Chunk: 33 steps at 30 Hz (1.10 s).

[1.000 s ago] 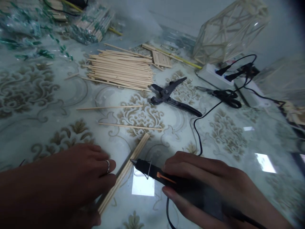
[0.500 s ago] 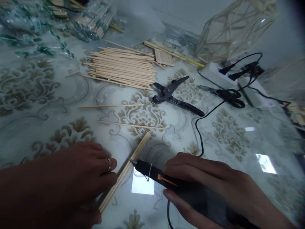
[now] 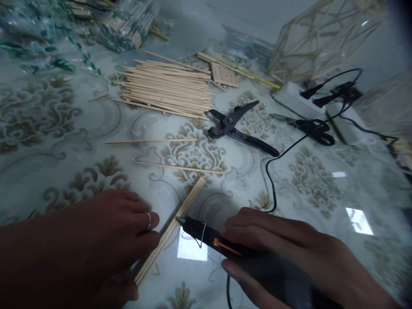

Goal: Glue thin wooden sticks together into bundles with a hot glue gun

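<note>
My left hand (image 3: pixel 112 240), a ring on one finger, is closed on a narrow bundle of wooden sticks (image 3: pixel 190 198) that slants across the table. Its fingertips press along the bundle's lower half. My right hand (image 3: pixel 286 253) grips a black hot glue gun (image 3: pixel 206 234) with an orange part on its side. The metal nozzle points left and touches, or nearly touches, the sticks near their middle. Two single sticks, an upper one (image 3: pixel 151 141) and a lower one (image 3: pixel 180 167), lie apart beyond the bundle.
A pile of wooden sticks (image 3: pixel 164 88) lies farther back, beside black pliers (image 3: pixel 231 124) and scissors (image 3: pixel 313 128). At the right, a white power strip (image 3: pixel 298 101) with black cords stands before a stick-built frame (image 3: pixel 315 43). Plastic-wrapped sticks (image 3: pixel 125 25) are at the back left.
The view has shifted slightly. Both hands, the glue gun and the stick bundle keep nearly the same positions relative to each other.
</note>
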{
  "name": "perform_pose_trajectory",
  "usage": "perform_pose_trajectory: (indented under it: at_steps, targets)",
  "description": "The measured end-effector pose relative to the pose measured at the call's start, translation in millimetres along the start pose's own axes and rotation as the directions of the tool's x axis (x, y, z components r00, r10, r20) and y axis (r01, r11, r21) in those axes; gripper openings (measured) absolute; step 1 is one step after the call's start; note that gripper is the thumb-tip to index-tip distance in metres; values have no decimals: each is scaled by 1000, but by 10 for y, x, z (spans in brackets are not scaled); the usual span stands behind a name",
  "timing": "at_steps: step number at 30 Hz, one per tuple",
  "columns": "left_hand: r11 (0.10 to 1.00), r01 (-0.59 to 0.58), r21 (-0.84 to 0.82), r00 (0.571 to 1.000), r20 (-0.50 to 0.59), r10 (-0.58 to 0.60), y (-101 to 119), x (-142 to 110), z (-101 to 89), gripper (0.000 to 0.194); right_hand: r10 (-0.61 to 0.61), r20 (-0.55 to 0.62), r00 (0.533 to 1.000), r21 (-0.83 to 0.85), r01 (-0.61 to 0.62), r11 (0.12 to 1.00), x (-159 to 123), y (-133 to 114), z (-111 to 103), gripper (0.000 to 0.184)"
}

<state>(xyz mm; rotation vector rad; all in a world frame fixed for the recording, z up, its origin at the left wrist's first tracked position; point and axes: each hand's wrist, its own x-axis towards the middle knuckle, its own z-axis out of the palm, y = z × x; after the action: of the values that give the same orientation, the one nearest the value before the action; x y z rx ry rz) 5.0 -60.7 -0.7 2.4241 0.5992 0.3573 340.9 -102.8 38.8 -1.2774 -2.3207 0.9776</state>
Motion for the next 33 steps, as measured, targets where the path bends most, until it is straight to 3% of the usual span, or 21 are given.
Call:
perform_pose_trajectory:
  at_steps: [11, 15, 23, 27, 33]
  targets:
    - [999, 3, 34, 1000, 11, -3, 11, 8, -1, 12, -19, 13, 1000, 6, 19, 1000, -3, 4, -2, 23]
    - [999, 41, 23, 999, 9, -41, -13, -41, 36, 19, -21, 18, 1000, 13, 21, 1000, 8, 10, 3, 17]
    - [999, 22, 27, 999, 28, -22, 13, -11, -14, 10, -7, 23, 1000, 17, 6, 1000, 9, 3, 23, 15]
    - [1000, 1, 21, 1000, 16, -1, -8, -30, -3, 9, -5, 17, 1000, 29, 4, 1000, 13, -21, 51, 4]
    - [1000, 9, 0, 1000, 25, -9, -19, -6, 5, 12, 0, 23, 1000, 12, -1, 1000, 75, -73, 49, 21]
